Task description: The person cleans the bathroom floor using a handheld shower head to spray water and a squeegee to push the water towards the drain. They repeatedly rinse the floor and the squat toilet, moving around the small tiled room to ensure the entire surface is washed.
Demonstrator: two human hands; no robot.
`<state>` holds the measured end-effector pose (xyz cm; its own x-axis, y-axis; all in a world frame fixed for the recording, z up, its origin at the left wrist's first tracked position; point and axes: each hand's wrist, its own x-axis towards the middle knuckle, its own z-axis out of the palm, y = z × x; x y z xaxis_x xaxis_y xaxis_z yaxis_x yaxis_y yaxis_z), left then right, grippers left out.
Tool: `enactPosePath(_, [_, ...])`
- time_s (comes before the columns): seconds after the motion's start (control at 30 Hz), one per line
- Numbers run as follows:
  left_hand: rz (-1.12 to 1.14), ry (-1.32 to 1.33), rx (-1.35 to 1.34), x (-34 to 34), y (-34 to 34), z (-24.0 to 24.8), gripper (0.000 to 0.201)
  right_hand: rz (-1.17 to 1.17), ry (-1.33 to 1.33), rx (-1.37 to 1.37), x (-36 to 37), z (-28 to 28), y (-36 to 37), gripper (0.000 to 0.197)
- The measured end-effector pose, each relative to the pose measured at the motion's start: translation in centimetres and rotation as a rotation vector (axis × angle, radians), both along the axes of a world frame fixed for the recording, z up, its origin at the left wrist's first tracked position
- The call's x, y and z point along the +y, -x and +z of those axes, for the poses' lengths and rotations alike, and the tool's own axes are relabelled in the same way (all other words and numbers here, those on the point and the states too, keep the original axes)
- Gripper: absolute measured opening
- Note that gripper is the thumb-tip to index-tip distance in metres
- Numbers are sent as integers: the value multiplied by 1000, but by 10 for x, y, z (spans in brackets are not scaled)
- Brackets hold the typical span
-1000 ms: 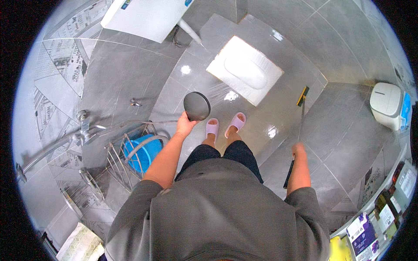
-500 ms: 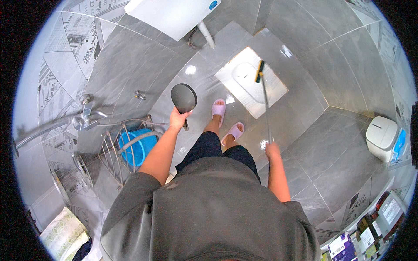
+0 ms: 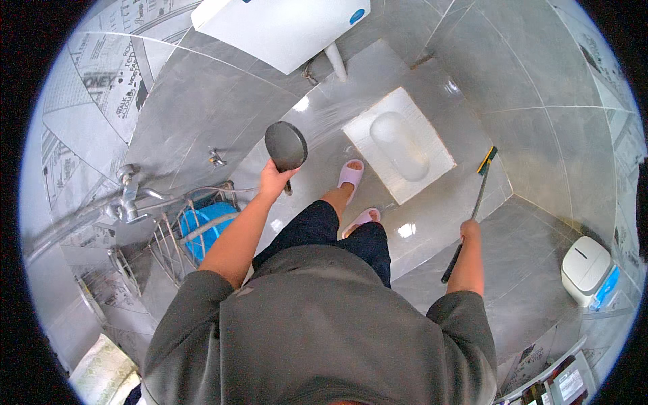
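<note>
My left hand (image 3: 273,181) is wrapped round the short handle of a dark grey, round water scoop (image 3: 286,144). The scoop is held up over the wet floor, left of my feet. In my right hand (image 3: 470,230) is the grey pole of a long-handled floor brush (image 3: 479,196). Its narrow head, yellow and dark green, is at the lower right wall, beyond the right corner of the squat toilet (image 3: 439,143). The pole's black grip end sticks out below my hand. The white toilet pan is set into a pale square.
A white cistern (image 3: 283,27) with a pipe hangs at the back wall. To the left are a tap (image 3: 217,157), a shower mixer (image 3: 128,196) and a metal rack (image 3: 169,246) with a blue bucket (image 3: 202,233). A white bin (image 3: 584,266) stands right. My feet wear pink slippers (image 3: 350,177).
The brush in my right hand has swung right, from over the toilet to the floor by the right wall. My left hand still holds the scoop in about the same place. The view has shifted.
</note>
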<state>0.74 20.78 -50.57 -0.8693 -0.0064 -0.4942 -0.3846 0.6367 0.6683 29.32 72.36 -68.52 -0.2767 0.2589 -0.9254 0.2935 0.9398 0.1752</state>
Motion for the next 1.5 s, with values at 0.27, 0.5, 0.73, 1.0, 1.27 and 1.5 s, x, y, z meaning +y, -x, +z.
enactPosePath(0.27, [26, -127, 9, -5, 36, -58, 40, -370, -107, 442, -98, 29, 123, 23])
enactPosePath(0.5, [-17, -155, -1, -9, 41, -50, 43, -254, -27, 373, -176, 119, 222, 23])
enactPosePath(0.73, [75, -74, -37, -35, 42, -43, 44, -154, 26, 255, -152, 164, 168, 25])
enactPosePath(1.0, [200, 32, -70, -50, 21, -30, 46, -72, -84, 477, -96, 132, 264, 33])
enactPosePath(1.27, [256, -127, 92, -63, 18, -26, 41, -62, -191, 441, -105, 82, 357, 27])
enactPosePath(1.5, [352, -157, 201, -42, 25, -41, 40, 431, -150, 228, -114, 151, 263, 24])
